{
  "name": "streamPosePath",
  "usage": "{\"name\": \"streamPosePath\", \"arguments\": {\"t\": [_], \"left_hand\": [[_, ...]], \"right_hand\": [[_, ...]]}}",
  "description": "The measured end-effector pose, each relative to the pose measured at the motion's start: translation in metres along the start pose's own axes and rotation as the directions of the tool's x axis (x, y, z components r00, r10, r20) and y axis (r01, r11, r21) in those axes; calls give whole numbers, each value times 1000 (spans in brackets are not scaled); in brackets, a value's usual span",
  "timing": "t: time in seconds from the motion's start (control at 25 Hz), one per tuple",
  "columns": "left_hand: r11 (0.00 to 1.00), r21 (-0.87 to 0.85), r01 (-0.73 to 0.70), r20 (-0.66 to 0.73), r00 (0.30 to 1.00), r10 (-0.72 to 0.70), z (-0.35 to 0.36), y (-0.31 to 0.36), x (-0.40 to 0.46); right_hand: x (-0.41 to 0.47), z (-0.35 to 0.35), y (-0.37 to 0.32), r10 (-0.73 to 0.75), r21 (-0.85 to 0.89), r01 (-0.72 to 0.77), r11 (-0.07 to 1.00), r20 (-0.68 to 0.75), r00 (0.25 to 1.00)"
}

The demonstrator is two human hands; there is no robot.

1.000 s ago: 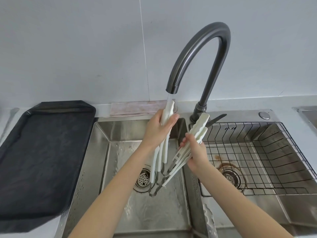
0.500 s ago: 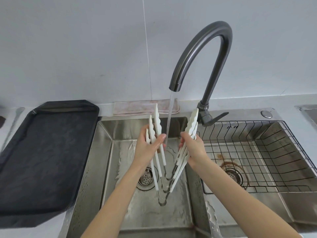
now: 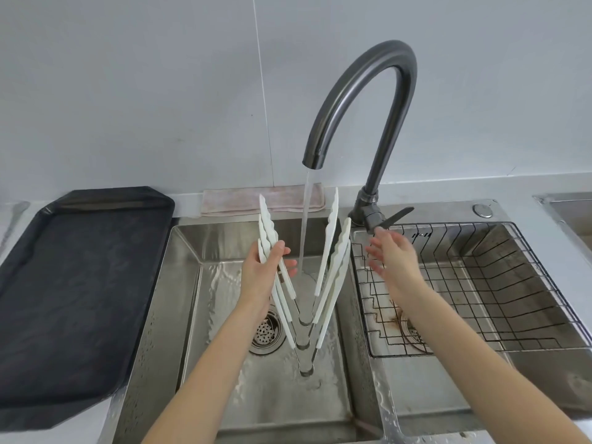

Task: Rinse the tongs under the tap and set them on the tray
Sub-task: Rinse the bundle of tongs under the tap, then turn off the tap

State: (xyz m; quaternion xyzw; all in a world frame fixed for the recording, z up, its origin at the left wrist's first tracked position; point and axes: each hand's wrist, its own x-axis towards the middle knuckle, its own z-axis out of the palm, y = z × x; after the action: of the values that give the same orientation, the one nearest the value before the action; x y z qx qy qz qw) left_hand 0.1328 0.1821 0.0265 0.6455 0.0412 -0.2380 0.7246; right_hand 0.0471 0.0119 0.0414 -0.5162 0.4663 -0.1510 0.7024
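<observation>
Three white-tipped metal tongs (image 3: 333, 267) stand splayed in a V over the left sink basin (image 3: 192, 283), hinges down, tips up. My left hand (image 3: 262, 270) grips their left arms. The right arms spring free. My right hand (image 3: 392, 257) is off the tongs, fingers spread, over the wire basket just below the tap lever (image 3: 392, 216). Water runs from the dark curved tap (image 3: 378, 100) down between the tongs' arms. The black tray (image 3: 64, 283) lies on the counter left of the sink.
A wire basket (image 3: 512, 283) fills the right basin. A folded pinkish cloth (image 3: 243, 200) lies behind the sink against the wall. Each basin has a drain strainer (image 3: 266, 331). A second steel rim shows at the far right edge.
My right hand has let go of the tongs' right arms and moved right toward the tap lever. The tongs have opened wider; my left hand still holds them.
</observation>
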Motion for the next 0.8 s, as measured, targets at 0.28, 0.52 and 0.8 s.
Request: {"name": "streamPosePath", "arguments": {"t": [0.28,0.52,0.8], "left_hand": [[999,-38,0,20,1000,1,3,6,3],[1000,-24,18,18,1000,-17,2,4,7],[998,-52,29,17,999,-28,-2,2,9]], "right_hand": [[38,-25,-14,-262,-243,225,944,-136,955],[59,-22,-16,-318,-280,265,923,-166,934],[70,-17,-28,-340,-366,266,892,-155,928]]}}
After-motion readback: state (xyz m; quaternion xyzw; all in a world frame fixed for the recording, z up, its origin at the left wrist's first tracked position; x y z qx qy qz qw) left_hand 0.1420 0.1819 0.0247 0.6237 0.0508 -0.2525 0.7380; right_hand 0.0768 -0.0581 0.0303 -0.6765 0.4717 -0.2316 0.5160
